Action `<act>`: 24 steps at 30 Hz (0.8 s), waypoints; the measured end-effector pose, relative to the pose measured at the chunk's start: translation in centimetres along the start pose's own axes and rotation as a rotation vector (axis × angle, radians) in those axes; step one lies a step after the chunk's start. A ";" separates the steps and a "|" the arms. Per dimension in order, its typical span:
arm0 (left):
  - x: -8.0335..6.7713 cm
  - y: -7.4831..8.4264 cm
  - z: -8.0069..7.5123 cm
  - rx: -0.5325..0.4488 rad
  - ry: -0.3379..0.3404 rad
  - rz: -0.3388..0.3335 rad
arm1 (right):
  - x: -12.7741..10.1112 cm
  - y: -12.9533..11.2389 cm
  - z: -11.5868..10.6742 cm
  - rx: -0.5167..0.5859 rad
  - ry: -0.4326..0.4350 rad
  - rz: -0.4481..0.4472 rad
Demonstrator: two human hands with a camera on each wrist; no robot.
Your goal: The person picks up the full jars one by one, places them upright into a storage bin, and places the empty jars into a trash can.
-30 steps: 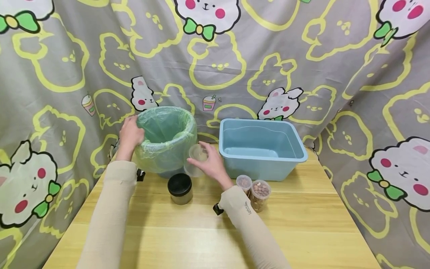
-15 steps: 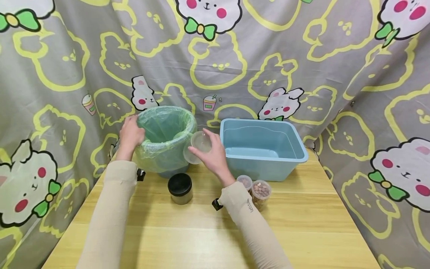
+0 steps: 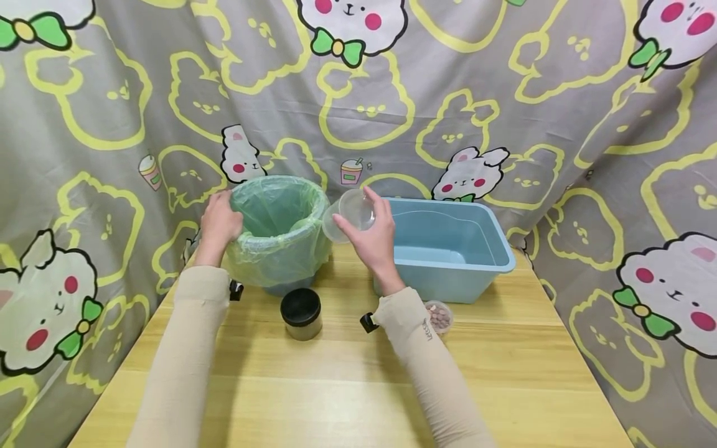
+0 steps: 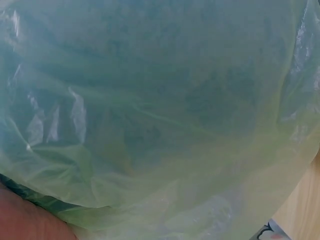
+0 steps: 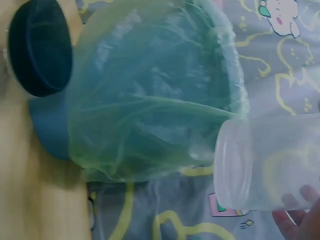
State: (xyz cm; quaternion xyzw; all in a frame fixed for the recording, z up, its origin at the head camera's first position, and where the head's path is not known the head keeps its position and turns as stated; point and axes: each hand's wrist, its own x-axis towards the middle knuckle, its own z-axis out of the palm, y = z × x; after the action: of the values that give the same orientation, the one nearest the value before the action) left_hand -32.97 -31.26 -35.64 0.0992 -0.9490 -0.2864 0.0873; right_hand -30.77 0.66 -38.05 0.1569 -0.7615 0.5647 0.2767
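The right hand (image 3: 374,239) grips an empty clear plastic jar (image 3: 348,214), tipped on its side with its mouth toward the round bin lined with a green plastic bag (image 3: 278,233), just beside the bin's rim, near the desk's (image 3: 347,386) far edge. The left hand (image 3: 218,223) clasps the bin's opposite rim. A black-lidded jar (image 3: 301,313) stands in front of the bin; a light blue rectangular plastic tub (image 3: 448,249) sits to the right.

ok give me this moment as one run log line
left hand: holds bin rim | right hand: grips clear jar, tilted, mouth toward bin | black-lid jar, blue tub: on table
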 end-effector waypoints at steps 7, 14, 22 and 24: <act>0.1 0.1 0.0 -0.011 0.008 -0.005 | 1.7 -1.4 -0.3 0.054 0.085 -0.041; 0.1 -0.2 0.1 -0.011 0.002 -0.014 | 2.2 -1.9 0.5 0.127 0.093 -0.022; -0.1 0.0 -0.1 -0.004 0.002 -0.016 | 2.2 -1.8 2.2 0.171 0.095 0.001; -0.1 0.1 -0.2 -0.003 -0.001 -0.017 | 2.1 -1.9 2.7 0.166 0.095 0.000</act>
State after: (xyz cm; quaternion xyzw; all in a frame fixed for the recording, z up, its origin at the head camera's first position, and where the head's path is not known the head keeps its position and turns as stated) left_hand -32.82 -31.23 -35.46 0.1071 -0.9477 -0.2886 0.0843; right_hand -32.04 -2.29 -35.95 0.1524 -0.6982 0.6327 0.2983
